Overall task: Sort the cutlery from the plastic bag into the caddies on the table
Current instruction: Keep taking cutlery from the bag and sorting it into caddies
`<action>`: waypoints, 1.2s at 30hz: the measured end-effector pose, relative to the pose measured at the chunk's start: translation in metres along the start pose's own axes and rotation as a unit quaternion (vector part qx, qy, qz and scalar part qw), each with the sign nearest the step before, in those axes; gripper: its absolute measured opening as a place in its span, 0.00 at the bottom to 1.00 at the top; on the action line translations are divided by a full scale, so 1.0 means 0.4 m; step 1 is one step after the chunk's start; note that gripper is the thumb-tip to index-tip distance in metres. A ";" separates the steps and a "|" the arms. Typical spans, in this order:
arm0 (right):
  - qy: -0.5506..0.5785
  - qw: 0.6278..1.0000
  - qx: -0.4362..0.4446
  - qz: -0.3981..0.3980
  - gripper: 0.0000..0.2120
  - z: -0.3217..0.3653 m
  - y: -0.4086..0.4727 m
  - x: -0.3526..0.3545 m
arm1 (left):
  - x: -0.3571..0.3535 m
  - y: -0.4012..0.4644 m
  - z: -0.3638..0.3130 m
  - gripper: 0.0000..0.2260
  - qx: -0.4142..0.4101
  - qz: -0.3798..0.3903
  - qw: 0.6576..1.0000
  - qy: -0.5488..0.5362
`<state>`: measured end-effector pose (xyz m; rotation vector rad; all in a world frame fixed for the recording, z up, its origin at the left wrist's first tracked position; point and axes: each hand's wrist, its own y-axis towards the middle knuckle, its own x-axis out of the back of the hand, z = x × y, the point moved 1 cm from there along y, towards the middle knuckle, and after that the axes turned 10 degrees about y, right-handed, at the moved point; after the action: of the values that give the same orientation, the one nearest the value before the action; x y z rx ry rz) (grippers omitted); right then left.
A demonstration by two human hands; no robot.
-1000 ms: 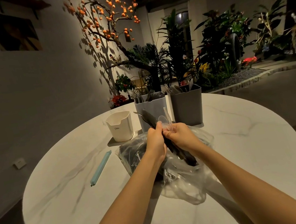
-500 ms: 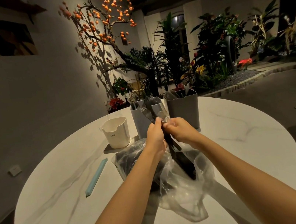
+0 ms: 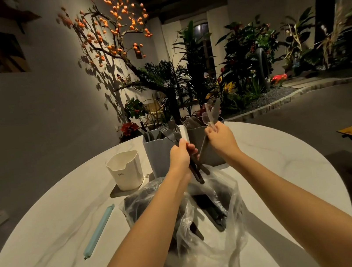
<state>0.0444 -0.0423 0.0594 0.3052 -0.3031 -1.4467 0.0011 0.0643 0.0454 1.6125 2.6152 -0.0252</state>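
Hands parted, left hand [image 3: 179, 155] gripping forks [image 3: 176, 133]

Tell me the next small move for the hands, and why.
Probably lower the left hand to drop its dark forks into the light grey caddy: that caddy already holds forks and stands right behind them.

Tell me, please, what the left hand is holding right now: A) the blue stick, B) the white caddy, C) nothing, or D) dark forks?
D: the left hand grips a bundle of dark forks, tines up, above the bag, while the blue stick lies on the table and the white caddy stands untouched.
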 end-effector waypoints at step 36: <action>-0.173 0.972 0.158 -0.029 0.25 -0.033 0.146 -0.041 | 0.000 0.121 -0.041 0.12 -0.022 0.055 0.997 0.040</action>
<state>0.1016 -0.0197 0.0692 0.3193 -0.8184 -1.5072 0.0436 0.0870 0.0629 1.7754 2.5597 0.1054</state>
